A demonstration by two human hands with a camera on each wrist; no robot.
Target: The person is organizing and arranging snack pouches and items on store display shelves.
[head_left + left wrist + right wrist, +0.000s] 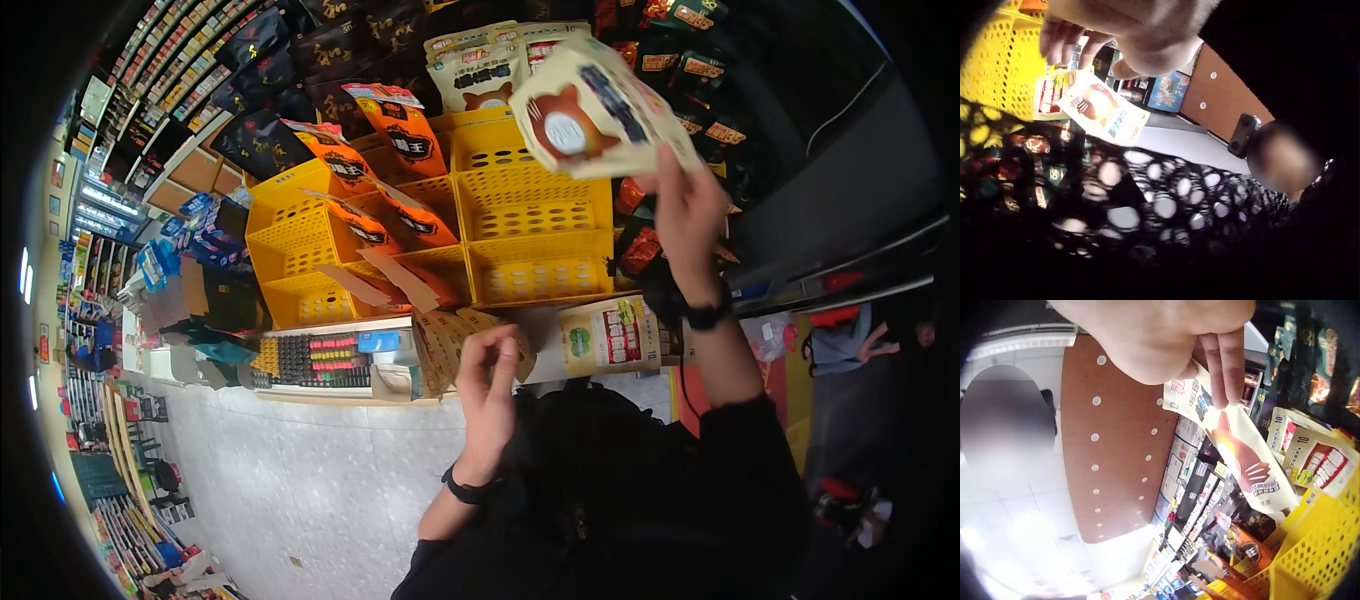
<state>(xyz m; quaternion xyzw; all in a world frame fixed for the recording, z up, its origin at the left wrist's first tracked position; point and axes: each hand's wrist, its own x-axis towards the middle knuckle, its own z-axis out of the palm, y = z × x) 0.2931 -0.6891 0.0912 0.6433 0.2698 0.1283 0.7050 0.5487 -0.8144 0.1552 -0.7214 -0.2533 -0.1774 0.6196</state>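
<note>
A cream bag with a brown cat face (575,115) hangs above the yellow basket (535,200) in the head view. My right hand (690,215) pinches its lower right corner; in the right wrist view, the right hand (1160,337) holds the bag (1244,453) by one end between thumb and fingers. My left hand (487,395) is raised near the basket's front edge, its fingers bent, beside brown packets (440,350), and I cannot tell whether it touches them. In the left wrist view the left hand (1129,31) appears above a cream bag (1104,109).
Orange bags (408,135) stand in the basket's left compartments, with similar cream bags (480,75) behind it. Dark bags line the back. A cream packet (610,335) lies in front of the basket. Store shelves (100,330) run along the left, and grey floor (300,480) shows below.
</note>
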